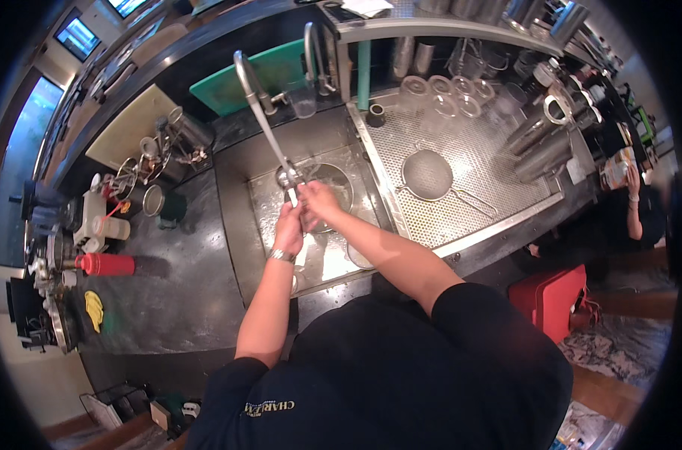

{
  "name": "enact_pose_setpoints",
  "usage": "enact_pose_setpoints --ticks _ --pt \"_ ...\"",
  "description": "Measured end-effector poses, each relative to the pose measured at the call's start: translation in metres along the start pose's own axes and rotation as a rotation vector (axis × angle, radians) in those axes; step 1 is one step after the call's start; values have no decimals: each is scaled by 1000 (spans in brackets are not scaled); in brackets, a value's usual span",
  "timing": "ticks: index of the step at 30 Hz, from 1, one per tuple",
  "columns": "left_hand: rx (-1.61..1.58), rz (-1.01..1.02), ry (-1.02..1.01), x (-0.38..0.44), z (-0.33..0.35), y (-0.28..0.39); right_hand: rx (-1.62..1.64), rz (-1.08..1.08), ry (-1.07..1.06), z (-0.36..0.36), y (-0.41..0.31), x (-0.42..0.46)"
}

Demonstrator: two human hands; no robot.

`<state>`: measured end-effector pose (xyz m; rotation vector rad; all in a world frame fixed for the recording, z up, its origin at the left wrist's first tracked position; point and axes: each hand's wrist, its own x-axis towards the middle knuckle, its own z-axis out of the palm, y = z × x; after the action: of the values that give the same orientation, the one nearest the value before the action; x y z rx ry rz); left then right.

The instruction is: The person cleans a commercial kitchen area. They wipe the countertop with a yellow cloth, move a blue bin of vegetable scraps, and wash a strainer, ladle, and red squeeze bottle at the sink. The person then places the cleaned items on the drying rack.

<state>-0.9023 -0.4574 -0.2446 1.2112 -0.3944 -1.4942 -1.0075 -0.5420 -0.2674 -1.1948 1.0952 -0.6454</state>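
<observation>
Both hands are together over the steel sink [237, 197], below the stream from a gooseneck faucet [245, 73]. My left hand [289, 228] is around the lower part of a small metal utensil [287, 175] with a rounded head; its exact kind is unclear. My right hand [320, 203] touches it from the right side, and its fingers partly hide the utensil's handle. Water runs onto the rounded head. Beneath the hands a round metal bowl or pan [341, 179] lies in the sink, partly covered by them. Another round vessel [359, 257] is partly hidden under my right forearm.
On the perforated drainboard [476, 208] right of the sink rest a mesh strainer [427, 174], upturned clear glasses [442, 106] and metal shakers [543, 154]. A red bottle [107, 264] and a yellow cloth [94, 311] lie on the left counter. Another person's hand [632, 181] holds a package at far right.
</observation>
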Motion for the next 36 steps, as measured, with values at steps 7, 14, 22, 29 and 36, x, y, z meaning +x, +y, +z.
enact_pose_setpoints --ticks 7,14,22,29,36 --pt "521 348 225 -32 -4 18 474 148 -264 37 -4 -11" --pt "1186 922 398 -75 35 22 863 57 -539 24 -79 -57" --pt "1133 969 -161 -118 71 52 499 118 -53 -124 -102 -96" --pt "1630 565 -330 -20 -17 -30 -1069 -71 286 -216 -85 -87" --pt "2036 316 -444 39 -27 -63 -1090 -182 394 -219 -20 -63"
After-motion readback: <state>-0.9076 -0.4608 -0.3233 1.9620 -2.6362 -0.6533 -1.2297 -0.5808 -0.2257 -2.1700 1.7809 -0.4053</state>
